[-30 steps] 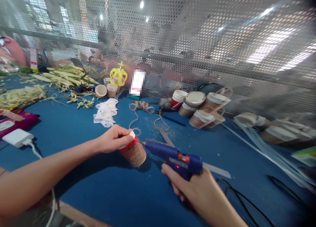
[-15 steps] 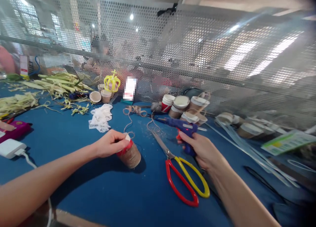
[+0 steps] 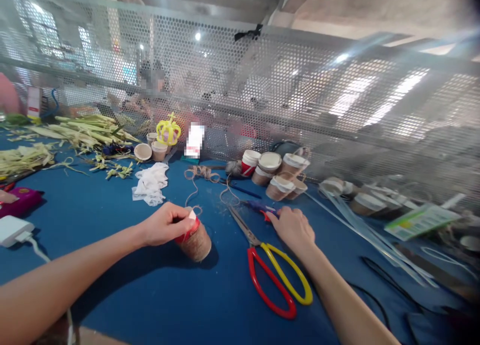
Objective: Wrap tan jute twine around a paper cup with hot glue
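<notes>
My left hand (image 3: 170,225) is closed on the rim of a small twine-wrapped paper cup (image 3: 197,245) with a red band, tilted on its side just over the blue table. A strand of twine (image 3: 193,187) runs from near its rim towards a twine bundle. My right hand (image 3: 294,230) lies low over a blue hot glue gun (image 3: 262,207), its fingers around the handle and mostly hidden under the palm. Between my hands rest large scissors (image 3: 255,242) with one red and one yellow handle, their blades slightly apart.
Several wrapped cups (image 3: 270,162) stand at the back, before a perforated metal screen (image 3: 180,60). Clear glue sticks (image 3: 375,235) and a black cable (image 3: 390,282) lie at right. White cloth (image 3: 150,182), a yellow crown (image 3: 168,131) and dried husks (image 3: 86,132) are at left.
My right hand has lowered the hot glue gun towards the table and turned palm down over it. My left hand keeps the cup nearly in place. The view has shifted slightly.
</notes>
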### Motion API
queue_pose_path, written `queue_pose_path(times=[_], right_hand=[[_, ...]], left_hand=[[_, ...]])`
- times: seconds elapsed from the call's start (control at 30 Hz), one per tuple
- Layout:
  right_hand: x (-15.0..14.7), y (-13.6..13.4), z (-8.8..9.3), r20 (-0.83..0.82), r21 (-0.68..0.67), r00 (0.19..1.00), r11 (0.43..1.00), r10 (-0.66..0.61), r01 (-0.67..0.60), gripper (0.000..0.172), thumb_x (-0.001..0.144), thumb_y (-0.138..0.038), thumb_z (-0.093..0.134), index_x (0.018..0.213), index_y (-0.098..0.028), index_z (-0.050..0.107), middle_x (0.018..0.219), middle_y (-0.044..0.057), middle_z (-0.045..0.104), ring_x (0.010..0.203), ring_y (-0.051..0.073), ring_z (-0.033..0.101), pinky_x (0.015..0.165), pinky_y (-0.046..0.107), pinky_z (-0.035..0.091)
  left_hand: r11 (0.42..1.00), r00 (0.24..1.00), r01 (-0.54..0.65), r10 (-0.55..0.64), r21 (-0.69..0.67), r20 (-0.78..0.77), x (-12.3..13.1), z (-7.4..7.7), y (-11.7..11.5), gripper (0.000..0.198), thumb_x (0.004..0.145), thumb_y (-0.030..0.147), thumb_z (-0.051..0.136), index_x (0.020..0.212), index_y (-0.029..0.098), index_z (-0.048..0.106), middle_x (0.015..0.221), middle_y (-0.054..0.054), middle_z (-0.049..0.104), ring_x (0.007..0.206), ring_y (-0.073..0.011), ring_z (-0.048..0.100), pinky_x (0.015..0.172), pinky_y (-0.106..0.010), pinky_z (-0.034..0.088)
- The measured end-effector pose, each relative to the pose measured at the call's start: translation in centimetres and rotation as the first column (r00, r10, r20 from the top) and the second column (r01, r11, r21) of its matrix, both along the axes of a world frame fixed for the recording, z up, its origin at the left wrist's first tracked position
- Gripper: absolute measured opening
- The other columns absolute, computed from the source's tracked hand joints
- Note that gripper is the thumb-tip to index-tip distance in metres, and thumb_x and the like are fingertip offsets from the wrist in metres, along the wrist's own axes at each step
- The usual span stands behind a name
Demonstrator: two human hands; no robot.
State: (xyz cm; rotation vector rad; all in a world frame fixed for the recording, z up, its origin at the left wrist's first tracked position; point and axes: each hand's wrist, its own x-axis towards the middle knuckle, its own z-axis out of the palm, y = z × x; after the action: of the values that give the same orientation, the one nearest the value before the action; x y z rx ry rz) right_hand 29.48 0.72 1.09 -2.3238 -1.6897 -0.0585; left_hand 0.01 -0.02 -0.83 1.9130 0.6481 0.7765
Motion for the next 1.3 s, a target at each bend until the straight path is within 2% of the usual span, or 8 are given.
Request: queue_pose_path(times=[0.1,0.23,0.4,0.53,0.67,0.77,0.93,1.3], right_hand=[[-3.5,-1.1,1.3,-0.11,-0.024,0.976,0.981,0.19,-0.193,0.034,0.084,-0.034,0.04,0.076,-0.013,0.065,0.084,0.015,0.066,0.082,0.027,0.06,0.071,0.035,0.042],[-8.7,-2.9,2.1,-0.343,-0.05,0.818,0.861,0.461,-0.506,0.045,0.088,-0.043,0.028,0.083,-0.021,0.068,0.082,0.001,0.068,0.075,0.016,0.061,0.068,0.024,0.045],[-12.3,-3.8,1.7,-0.708,0.143,0.393,0.665,0.586,-0.733,0.052,0.089,-0.045,0.024,0.079,-0.015,0.066,0.082,0.006,0.067,0.084,0.019,0.06,0.079,0.031,0.043],[-13.2,-3.6,1.2,-0.875,0.264,0.184,0.76,0.448,-0.594,0.031,0.08,-0.043,0.048,0.082,-0.017,0.066,0.092,0.005,0.066,0.092,0.018,0.057,0.084,0.031,0.04],[-13.2,-3.9,1.3,-0.933,0.323,0.012,0.853,0.359,-0.41,0.015,0.067,-0.03,0.065,0.074,-0.017,0.066,0.095,0.003,0.064,0.087,0.014,0.057,0.08,0.027,0.042],[-12.6,-4.5,1.7,-0.908,0.387,0.037,0.868,0.418,-0.311,0.011,0.068,-0.029,0.066,0.071,-0.018,0.065,0.08,0.001,0.065,0.078,0.011,0.057,0.077,0.025,0.043],[-11.6,-5.2,1.9,-0.856,0.459,0.135,0.854,0.499,-0.247,0.011,0.07,-0.03,0.064,0.071,-0.019,0.064,0.073,0.0,0.064,0.071,0.011,0.056,0.071,0.025,0.044],[-11.4,-6.1,1.4,-0.752,0.506,0.312,0.811,0.581,-0.293,0.016,0.076,-0.034,0.058,0.073,-0.019,0.059,0.071,0.0,0.061,0.069,0.013,0.055,0.066,0.026,0.044]], left_hand=[[0.999,1.0,-0.013,0.013,0.029,-0.016,0.1,0.0,0.0,0.036,0.083,0.031,0.038,0.051,0.014,0.033,0.053,0.005,0.027,0.051,-0.0063,0.024,0.044,-0.018,0.021],[0.99,0.998,-0.052,0.055,0.134,-0.022,0.3,0.2,-0.4,0.036,0.084,0.026,0.038,0.05,0.015,0.033,0.051,0.005,0.03,0.049,-0.0061,0.026,0.044,-0.018,0.024],[0.916,1.0,0.011,-0.022,0.402,0.023,0.6,0.8,-1.2,0.029,0.079,0.013,0.04,0.05,0.015,0.035,0.052,0.004,0.04,0.05,-0.0066,0.036,0.049,-0.017,0.032],[0.867,0.999,0.04,-0.041,0.496,-0.007,0.7,1.0,-1.7,0.029,0.077,0.011,0.041,0.05,0.016,0.035,0.051,0.004,0.039,0.049,-0.0068,0.036,0.048,-0.018,0.031],[0.938,0.998,0.055,-0.047,0.342,-0.031,0.7,1.1,-1.9,0.032,0.079,0.017,0.042,0.048,0.015,0.034,0.051,0.004,0.037,0.048,-0.0061,0.034,0.046,-0.018,0.029],[0.999,1.0,0.011,-0.011,0.035,-0.009,0.6,1.2,-1.9,0.036,0.082,0.029,0.042,0.049,0.014,0.038,0.05,0.005,0.033,0.047,-0.0055,0.029,0.043,-0.017,0.025],[0.941,0.996,-0.043,0.066,-0.337,0.057,0.7,1.1,-1.9,0.038,0.077,0.045,0.048,0.062,0.011,0.055,0.051,0.004,0.042,0.045,-0.0053,0.031,0.041,-0.016,0.024],[0.874,0.986,-0.142,0.168,-0.464,0.015,1.3,1.4,-2.2,0.036,0.073,0.043,0.053,0.06,0.01,0.055,0.052,0.003,0.048,0.045,-0.0049,0.037,0.044,-0.017,0.031]])
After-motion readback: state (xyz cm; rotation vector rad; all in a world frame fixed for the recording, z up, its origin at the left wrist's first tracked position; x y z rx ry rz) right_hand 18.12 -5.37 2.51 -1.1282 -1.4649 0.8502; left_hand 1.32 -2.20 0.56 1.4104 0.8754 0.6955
